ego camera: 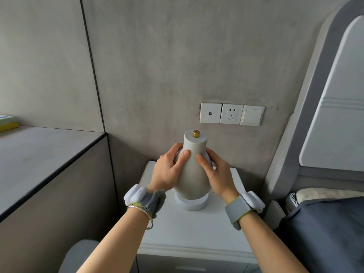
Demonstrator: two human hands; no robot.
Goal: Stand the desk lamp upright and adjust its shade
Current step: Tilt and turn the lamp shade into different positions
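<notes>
Two hands on the lamp at this point. I read the left hand point(167, 172) as wrapped round the left flank of the pale grey, bottle-shaped matte shade point(192, 170), thumb laid across its front, fingers curling behind. The right hand point(213, 174) mirrors it on the right flank, thumb pressed to the front just beside the other thumb. Both are grasping the shade, neither is slack.

Position of the task object: the desk lamp stands upright on its round white base point(192, 203), which sits flat on the white desk point(189, 233), near the grey plaster wall. A small brass knob point(196, 133) caps the narrow top of the shade, and it points straight up, slightly away from me. A bright band shows between shade and base; I cannot tell whether that is light or a gap.

Judgement on step: standing the lamp up looks done; the shade adjustment is the step in hand.

Next move, as I see it: a small turn or level correction of the shade about the vertical axis, with even pressure from both sides so the base does not slide or tip. Release only once the knob sits centred over the base.

Noted nearby: white wall socket plate point(231, 114) above the lamp, grey padded headboard point(307, 119) to the right.
</notes>
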